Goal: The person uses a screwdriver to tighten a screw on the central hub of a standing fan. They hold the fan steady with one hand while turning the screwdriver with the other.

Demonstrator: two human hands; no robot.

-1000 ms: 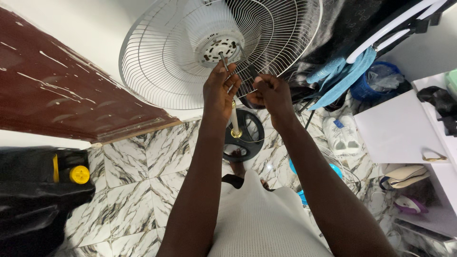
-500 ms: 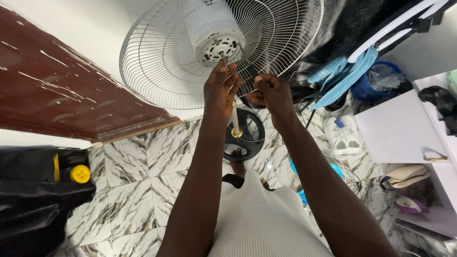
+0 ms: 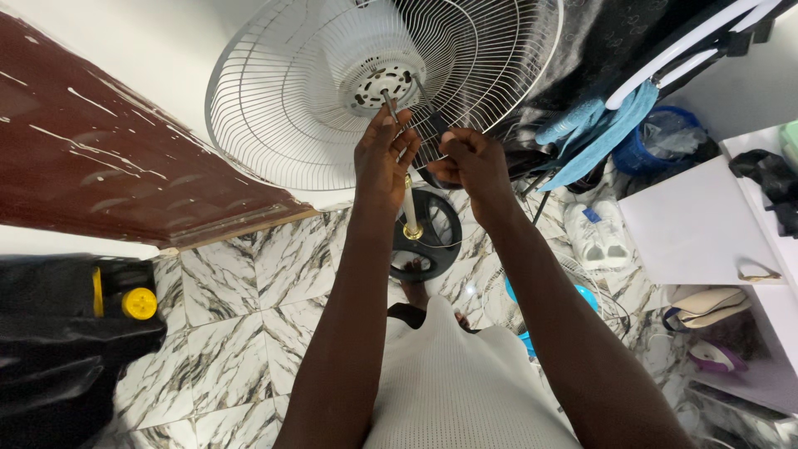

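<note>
A white standing fan fills the top of the head view, with its rear wire guard (image 3: 283, 108) and white motor housing (image 3: 378, 79) facing me. Its metal shaft (image 3: 389, 104) sticks out from the motor. My left hand (image 3: 384, 158) is raised to the shaft, fingertips pinched at it. My right hand (image 3: 474, 162) is closed close beside it, against the guard's wires; what it grips is hidden. The fan's pole (image 3: 410, 212) drops to a round black base (image 3: 432, 241) on the marble floor.
A dark red door (image 3: 108, 166) stands at left. A black case with a yellow cap (image 3: 137, 303) sits at lower left. White shelves (image 3: 706, 224), white shoes (image 3: 594, 233), a blue bucket (image 3: 657, 141) and blue cloth (image 3: 598, 133) crowd the right. A blue fan blade (image 3: 582, 295) lies on the floor.
</note>
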